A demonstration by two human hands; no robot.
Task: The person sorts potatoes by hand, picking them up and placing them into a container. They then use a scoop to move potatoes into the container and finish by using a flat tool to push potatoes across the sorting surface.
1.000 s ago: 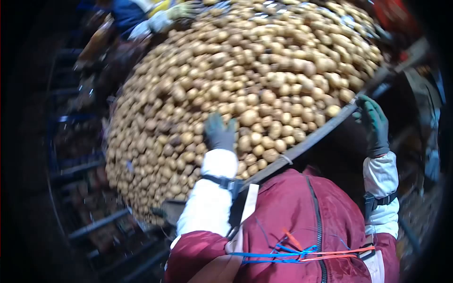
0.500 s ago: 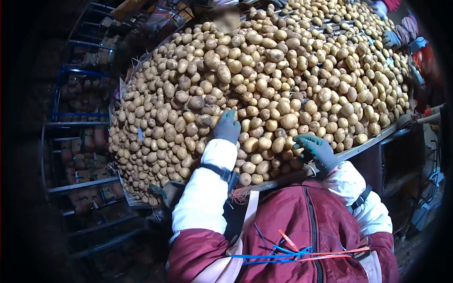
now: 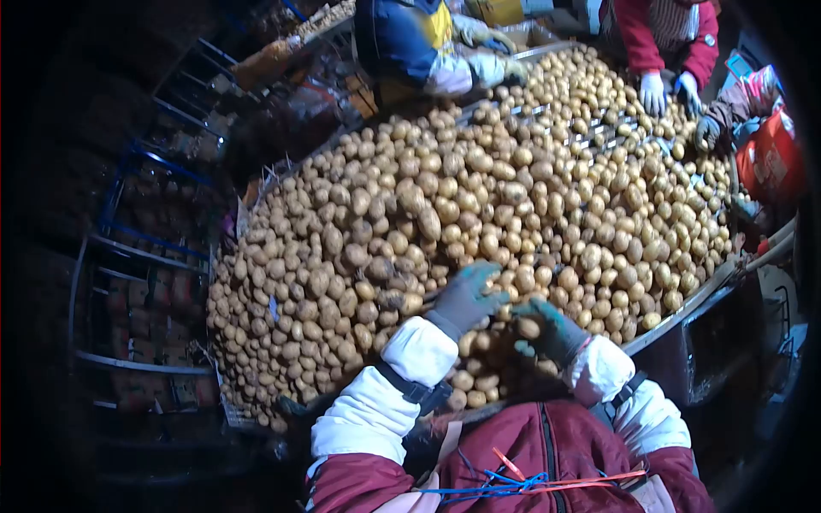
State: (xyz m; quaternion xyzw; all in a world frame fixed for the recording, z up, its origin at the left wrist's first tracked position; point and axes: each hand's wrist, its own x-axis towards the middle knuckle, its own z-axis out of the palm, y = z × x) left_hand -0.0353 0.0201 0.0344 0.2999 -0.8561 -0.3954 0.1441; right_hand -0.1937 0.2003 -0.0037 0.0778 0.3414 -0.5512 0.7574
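A large heap of yellow-brown potatoes (image 3: pixel 402 205) fills the table before me. My left hand (image 3: pixel 466 299), in a grey-green glove, lies over the near part of the heap with its fingers and thumb apart. Its fingertips rest at the potatoes, and I see none gripped in it. My right hand (image 3: pixel 556 332), gloved alike, is close by on the right. Its fingers and thumb curve round a small potato (image 3: pixel 528 328). Some darker, dirt-covered potatoes (image 3: pixel 391 299) lie left of my left hand.
A metal edge (image 3: pixel 676 318) borders the heap on the near right. Across the table, a person in a blue and yellow jacket (image 3: pixel 393 43) and one in red sleeves (image 3: pixel 633 43) reach in. A gloved hand (image 3: pixel 708 133) is at right. Blue-framed racks (image 3: pixel 162 239) stand left.
The view has tilted up, showing more people opposite. My left hand has moved right, nearer my right hand. The right hand has come inward and now has a potato between its fingers.
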